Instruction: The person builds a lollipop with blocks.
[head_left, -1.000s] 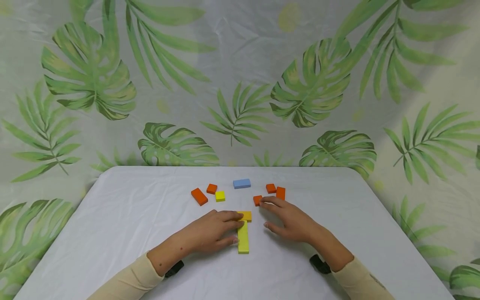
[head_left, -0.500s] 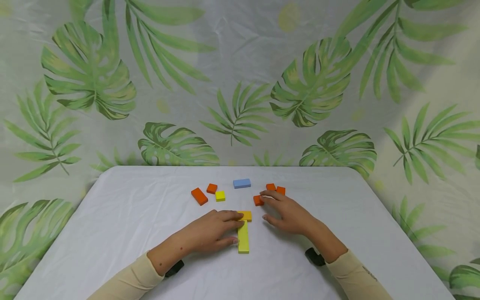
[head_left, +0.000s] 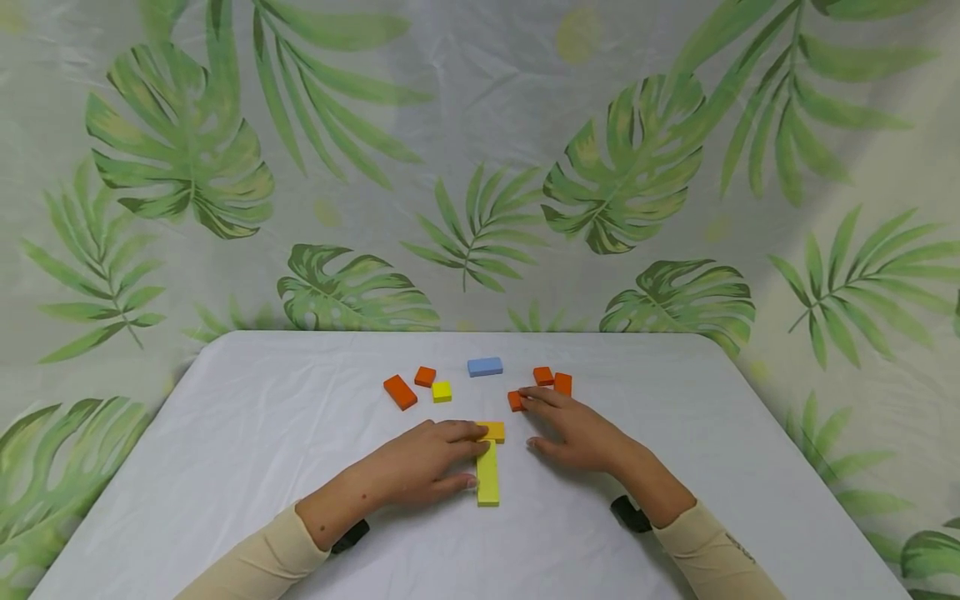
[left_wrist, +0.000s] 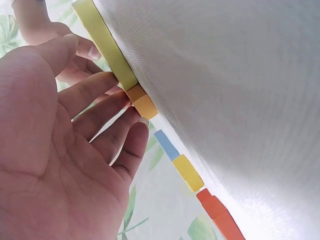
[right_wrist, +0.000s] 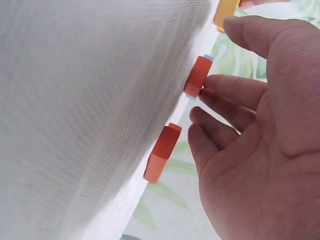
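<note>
A long lime-yellow block (head_left: 488,485) lies lengthwise on the white table, and an amber block (head_left: 496,431) lies crosswise against its far end. My left hand (head_left: 423,464) has its fingertips on both blocks, fingers extended; the left wrist view shows them touching (left_wrist: 111,59) the lime-yellow block's side. My right hand (head_left: 581,431) reaches a small orange-red block (head_left: 514,402) with its index fingertip, thumb apart from it. In the right wrist view that orange-red block (right_wrist: 198,75) stands against the fingertips, without the thumb around it.
Farther back lie a blue block (head_left: 485,367), a small yellow block (head_left: 442,392) and two orange-red blocks (head_left: 401,392) on the left. Two more orange-red blocks (head_left: 543,376) lie beyond my right hand. A leaf-patterned cloth (head_left: 480,183) hangs behind the table.
My right hand has shifted slightly forward and left, its fingertips now over the small orange-red block. My left hand and the blocks stay essentially where they were.
</note>
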